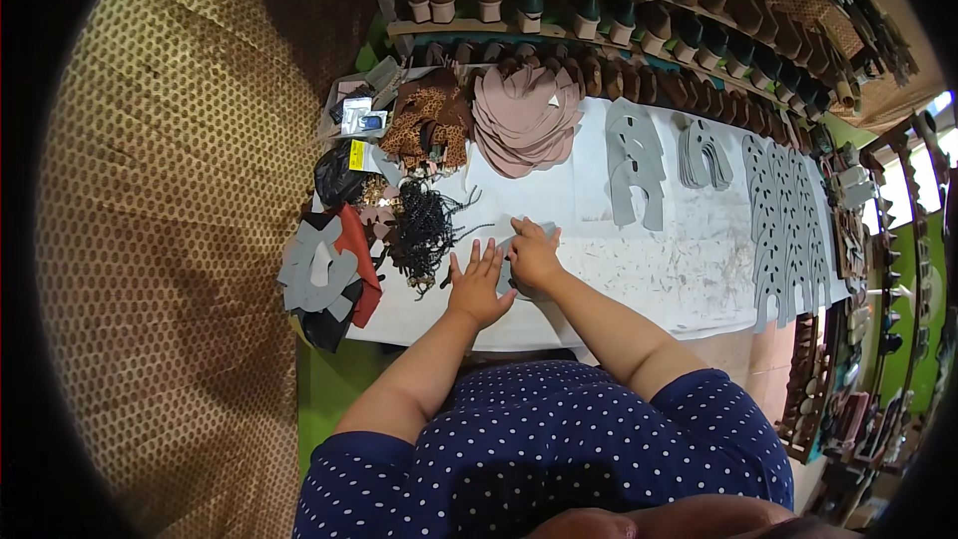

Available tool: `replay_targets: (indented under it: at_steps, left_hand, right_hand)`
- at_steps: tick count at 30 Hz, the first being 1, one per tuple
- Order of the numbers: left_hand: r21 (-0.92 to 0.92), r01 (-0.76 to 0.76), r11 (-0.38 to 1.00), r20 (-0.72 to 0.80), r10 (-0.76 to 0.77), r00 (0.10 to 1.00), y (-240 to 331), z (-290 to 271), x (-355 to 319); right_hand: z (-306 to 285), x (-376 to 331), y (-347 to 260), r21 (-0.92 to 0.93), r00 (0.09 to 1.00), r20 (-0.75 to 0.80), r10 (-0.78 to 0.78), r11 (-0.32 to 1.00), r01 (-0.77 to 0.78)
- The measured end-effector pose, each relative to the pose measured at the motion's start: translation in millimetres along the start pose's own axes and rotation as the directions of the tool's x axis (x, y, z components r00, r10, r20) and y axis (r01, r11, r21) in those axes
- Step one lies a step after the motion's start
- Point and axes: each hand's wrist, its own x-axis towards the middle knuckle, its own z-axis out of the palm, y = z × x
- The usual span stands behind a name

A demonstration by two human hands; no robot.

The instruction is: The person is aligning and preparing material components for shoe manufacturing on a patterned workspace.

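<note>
A grey shoe-upper piece (542, 237) lies on the white-covered table, partly hidden under my hands. My left hand (478, 286) rests flat at its left side, fingers spread and pointing away from me. Just to the right, my right hand (535, 260) presses down on the piece, its fingers partly bent and apart, with nothing gripped in them. A tangle of black cords or straps (424, 230) lies left of my left hand.
Leopard-print pieces (424, 120) and a stack of pinkish cut pieces (526, 120) lie farther back. Grey cut pieces (635, 165) lie in groups to the right. Grey and red scraps (319, 265) cover the left corner. Shoe-filled shelves (599, 25) stand behind the table.
</note>
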Motion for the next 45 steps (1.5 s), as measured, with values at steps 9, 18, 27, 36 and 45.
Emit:
replay_targets:
  at_steps: [9, 18, 27, 36, 45]
  left_hand:
    - [0.007, -0.01, 1.0, -0.027, 0.01, 1.0, 0, 1, -1]
    - [-0.048, -0.022, 0.999, -0.125, 0.016, 0.992, -7, 10, -6]
    - [-0.025, -0.096, 0.995, -0.311, 0.083, 0.947, -41, 17, -36]
    - [0.05, 0.282, 0.958, 0.039, -0.284, 0.958, -116, -15, -111]
    - [0.007, 0.207, 0.978, 0.352, -0.197, 0.915, -138, -21, -107]
  right_hand:
    - [-7, -5, 1, -0.032, 0.999, -0.038, -0.021, 0.999, 0.02]
    - [4, -55, 9, -0.238, 0.931, 0.144, -0.335, 0.902, 0.361]
    - [-16, -65, -13, -0.358, 0.888, 0.421, -0.188, 0.864, 0.353]
    - [-54, -33, -39, -0.128, 0.7, 0.714, 0.003, 0.984, 0.127]
    - [-29, -27, -40, -0.38, 0.873, 0.487, 0.004, 0.902, 0.208]
